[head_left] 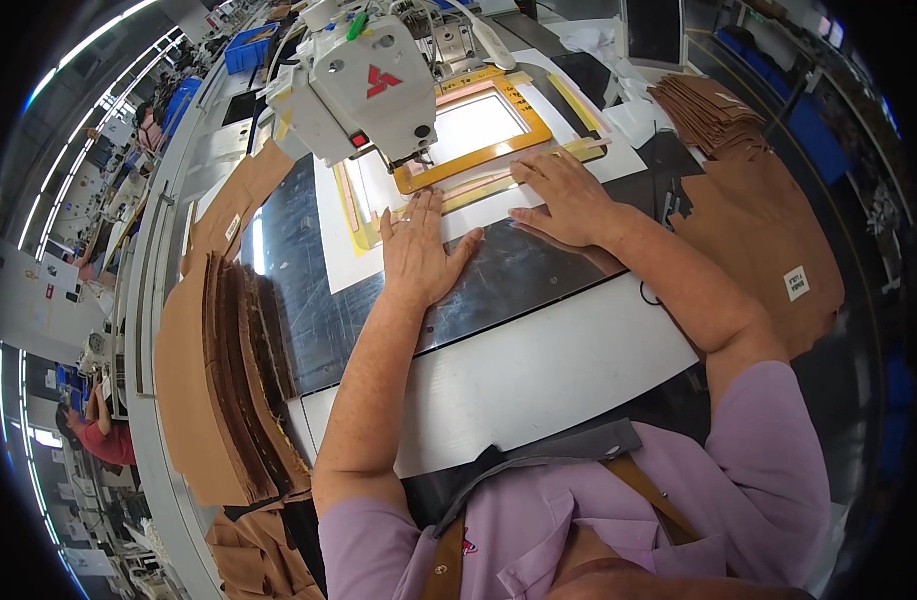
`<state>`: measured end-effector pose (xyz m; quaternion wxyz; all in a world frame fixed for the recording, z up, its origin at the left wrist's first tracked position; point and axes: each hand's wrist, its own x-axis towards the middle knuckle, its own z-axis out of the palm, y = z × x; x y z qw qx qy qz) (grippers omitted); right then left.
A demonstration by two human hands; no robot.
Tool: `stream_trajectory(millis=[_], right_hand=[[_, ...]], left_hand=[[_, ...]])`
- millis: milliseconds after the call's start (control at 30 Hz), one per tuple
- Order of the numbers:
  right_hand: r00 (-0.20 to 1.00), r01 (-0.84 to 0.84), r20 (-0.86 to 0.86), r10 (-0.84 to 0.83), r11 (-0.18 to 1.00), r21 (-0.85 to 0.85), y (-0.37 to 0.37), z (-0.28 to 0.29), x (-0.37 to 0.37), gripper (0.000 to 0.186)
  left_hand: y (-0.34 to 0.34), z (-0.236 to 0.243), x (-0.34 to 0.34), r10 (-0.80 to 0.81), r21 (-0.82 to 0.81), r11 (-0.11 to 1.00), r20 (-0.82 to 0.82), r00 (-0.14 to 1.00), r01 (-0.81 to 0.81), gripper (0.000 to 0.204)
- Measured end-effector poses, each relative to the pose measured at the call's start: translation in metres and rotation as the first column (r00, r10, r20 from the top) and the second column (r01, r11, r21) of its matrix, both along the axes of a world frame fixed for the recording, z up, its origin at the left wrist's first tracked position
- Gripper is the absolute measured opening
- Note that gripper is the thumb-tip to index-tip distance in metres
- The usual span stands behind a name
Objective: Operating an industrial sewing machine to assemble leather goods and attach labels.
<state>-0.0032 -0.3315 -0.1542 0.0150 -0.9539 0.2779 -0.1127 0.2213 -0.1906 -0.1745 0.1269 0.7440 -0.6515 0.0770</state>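
My left hand (pixel 418 250) lies flat, fingers stretched out, at the near edge of a white sheet (pixel 353 272) with a yellow-edged template (pixel 468 193) on it. My right hand (pixel 566 203) rests farther right with its fingers apart, their tips on the template's near right side. Neither hand holds anything that I can see. Just beyond the fingers, an orange rectangular clamp frame (pixel 534 128) sits over the template. The white head of an industrial sewing machine (pixel 363 95) stands above the frame's left side. The sheet lies on a shiny metal plate (pixel 308 330).
Brown fabric pieces (pixel 193 390) are stacked to my left, with another brown piece (pixel 240 207) farther up. More brown pieces (pixel 758 230) hang at the right below a folded pile (pixel 708 115). Small scissors or snips (pixel 669 207) lie right of my right hand. A blue bin (pixel 248 48) stands far left.
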Motion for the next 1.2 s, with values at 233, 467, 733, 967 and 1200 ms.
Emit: stream_trajectory(millis=[233,467,733,967,1200], right_hand=[[0.999,-0.040,-0.028,0.039,0.999,-0.034,-0.013,-0.014,0.003,0.080],[0.999,-0.050,-0.004,0.049,0.997,-0.059,-0.009,-0.010,0.005,0.073],[1.000,0.025,-0.011,-0.026,0.999,-0.031,-0.010,-0.016,0.003,0.080],[0.992,-0.012,0.124,-0.002,0.994,0.110,-0.023,-0.028,0.010,0.094],[0.993,0.039,0.106,-0.054,0.990,0.135,-0.024,-0.023,0.012,0.089]], left_hand=[[-0.002,-0.001,-0.002,0.024,0.002,1.000,0.017,1.000,-0.024,0.087],[-0.015,0.007,0.000,0.016,0.047,0.999,0.037,0.999,-0.018,0.087],[-0.022,0.005,-0.005,0.031,0.101,0.994,0.014,0.999,-0.032,0.080],[-0.018,0.008,-0.006,0.061,0.155,0.985,0.110,0.992,-0.078,0.077],[-0.027,0.009,-0.008,-0.018,0.103,0.995,0.126,0.992,0.005,0.073]])
